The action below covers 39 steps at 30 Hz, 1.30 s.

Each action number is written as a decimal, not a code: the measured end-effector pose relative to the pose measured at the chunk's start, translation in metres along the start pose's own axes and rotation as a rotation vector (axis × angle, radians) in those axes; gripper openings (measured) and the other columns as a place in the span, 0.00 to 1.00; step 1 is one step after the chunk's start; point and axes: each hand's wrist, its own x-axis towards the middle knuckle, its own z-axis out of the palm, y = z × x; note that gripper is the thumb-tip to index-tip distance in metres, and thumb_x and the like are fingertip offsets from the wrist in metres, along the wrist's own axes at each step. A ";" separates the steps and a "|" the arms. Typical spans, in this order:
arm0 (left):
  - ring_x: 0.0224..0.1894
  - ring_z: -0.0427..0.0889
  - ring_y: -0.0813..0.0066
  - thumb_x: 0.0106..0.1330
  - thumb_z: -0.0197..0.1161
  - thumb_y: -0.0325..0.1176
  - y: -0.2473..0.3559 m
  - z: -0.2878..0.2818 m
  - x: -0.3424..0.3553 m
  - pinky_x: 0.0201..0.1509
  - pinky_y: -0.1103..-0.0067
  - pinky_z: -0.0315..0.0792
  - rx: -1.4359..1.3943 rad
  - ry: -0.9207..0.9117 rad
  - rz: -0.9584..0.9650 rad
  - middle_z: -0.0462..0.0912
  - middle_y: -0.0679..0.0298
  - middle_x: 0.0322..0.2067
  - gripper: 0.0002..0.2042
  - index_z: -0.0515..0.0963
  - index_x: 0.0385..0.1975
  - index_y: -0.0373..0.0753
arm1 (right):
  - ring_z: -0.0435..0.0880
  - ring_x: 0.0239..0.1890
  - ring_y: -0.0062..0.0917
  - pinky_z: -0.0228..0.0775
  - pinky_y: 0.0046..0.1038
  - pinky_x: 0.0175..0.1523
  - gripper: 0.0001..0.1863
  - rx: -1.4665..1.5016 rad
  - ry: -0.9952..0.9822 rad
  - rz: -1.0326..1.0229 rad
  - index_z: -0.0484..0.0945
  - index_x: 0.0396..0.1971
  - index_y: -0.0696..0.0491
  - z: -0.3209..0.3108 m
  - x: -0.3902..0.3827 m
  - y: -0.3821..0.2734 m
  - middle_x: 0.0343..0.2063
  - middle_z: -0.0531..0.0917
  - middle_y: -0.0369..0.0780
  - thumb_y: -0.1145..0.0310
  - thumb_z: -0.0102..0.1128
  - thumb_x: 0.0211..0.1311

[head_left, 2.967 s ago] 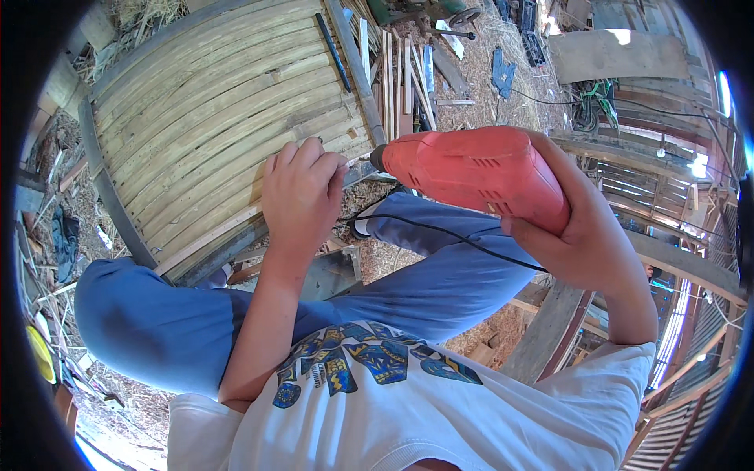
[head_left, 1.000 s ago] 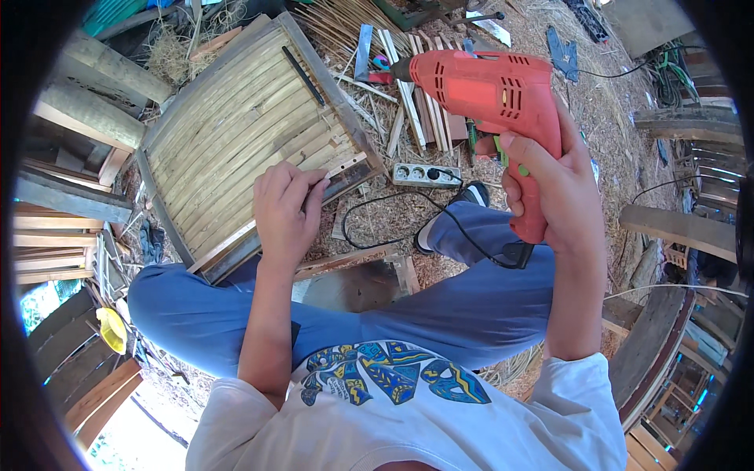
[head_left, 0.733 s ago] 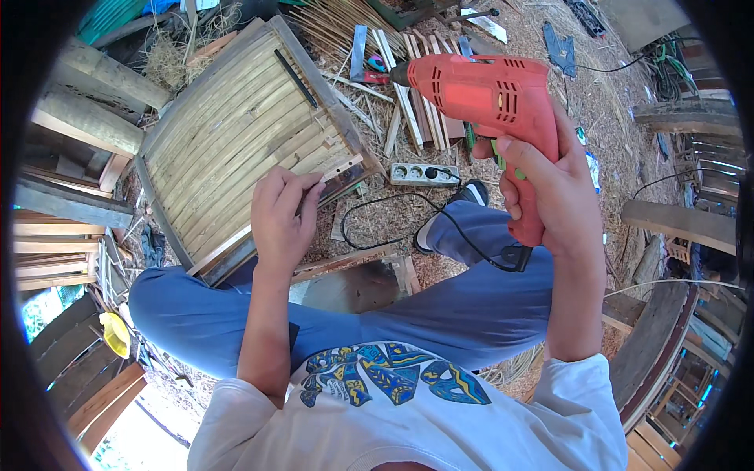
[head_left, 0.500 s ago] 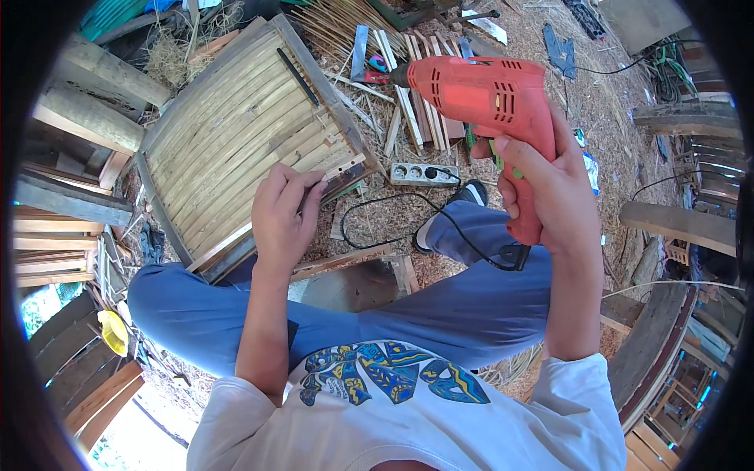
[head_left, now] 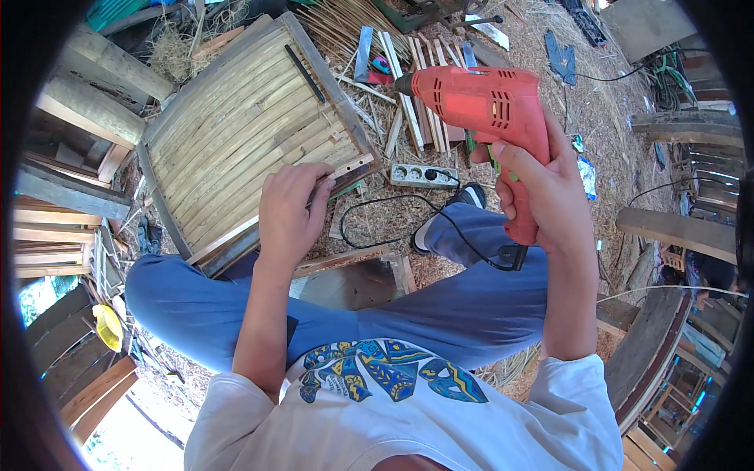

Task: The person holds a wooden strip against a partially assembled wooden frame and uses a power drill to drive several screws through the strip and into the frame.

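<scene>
My right hand [head_left: 544, 188] is wrapped around the grip of a red corded drill [head_left: 479, 98], a finger by its green trigger. The drill is held up in the air, its chuck pointing left toward the slatted panel. That panel [head_left: 236, 133], pale wooden slats in a darker frame, lies tilted at my left knee. Along its near edge runs a light wooden strip [head_left: 351, 166] with small dark holes at its right end. My left hand [head_left: 294, 208] is closed over this strip, fingers on top and thumb at the near side. A thin black bar [head_left: 304, 72] lies on the slats.
A white power strip [head_left: 424, 176] with the black cord plugged in lies beyond my knees, near my shoe [head_left: 469, 195]. Loose wooden sticks [head_left: 428, 102] and a handsaw [head_left: 364, 55] lie behind it. Timber beams [head_left: 679, 224] stand at the right, over a shaving-covered floor.
My left hand has slid slightly right along the strip, its fingers now lying further over it. The drill stays in my right hand and sits a little lower in view.
</scene>
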 end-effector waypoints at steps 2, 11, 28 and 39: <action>0.42 0.83 0.57 0.70 0.69 0.26 0.001 0.000 -0.001 0.49 0.65 0.71 0.014 0.004 0.010 0.86 0.59 0.40 0.08 0.83 0.46 0.39 | 0.76 0.17 0.14 0.67 0.20 0.18 0.37 -0.001 0.005 -0.005 0.65 0.77 0.55 0.001 0.000 0.001 0.38 0.90 0.44 0.74 0.66 0.70; 0.43 0.83 0.59 0.66 0.70 0.26 0.010 -0.004 0.003 0.48 0.66 0.70 0.070 0.047 0.038 0.86 0.62 0.39 0.07 0.84 0.43 0.41 | 0.75 0.17 0.13 0.67 0.20 0.19 0.35 -0.017 0.009 0.003 0.67 0.75 0.55 0.001 -0.004 0.001 0.39 0.90 0.44 0.74 0.67 0.70; 0.48 0.90 0.58 0.64 0.72 0.16 0.015 -0.004 -0.005 0.54 0.68 0.84 -0.090 0.088 -0.075 0.88 0.53 0.45 0.28 0.79 0.66 0.39 | 0.78 0.19 0.15 0.71 0.21 0.20 0.39 -0.046 -0.002 0.019 0.62 0.79 0.52 -0.001 -0.009 0.004 0.40 0.90 0.44 0.73 0.66 0.70; 0.42 0.87 0.57 0.64 0.71 0.15 0.001 0.004 -0.005 0.49 0.67 0.81 -0.003 0.176 0.112 0.87 0.54 0.42 0.41 0.68 0.79 0.44 | 0.76 0.18 0.13 0.67 0.20 0.20 0.35 -0.031 0.028 0.010 0.66 0.75 0.55 0.000 -0.012 0.007 0.39 0.90 0.44 0.75 0.65 0.69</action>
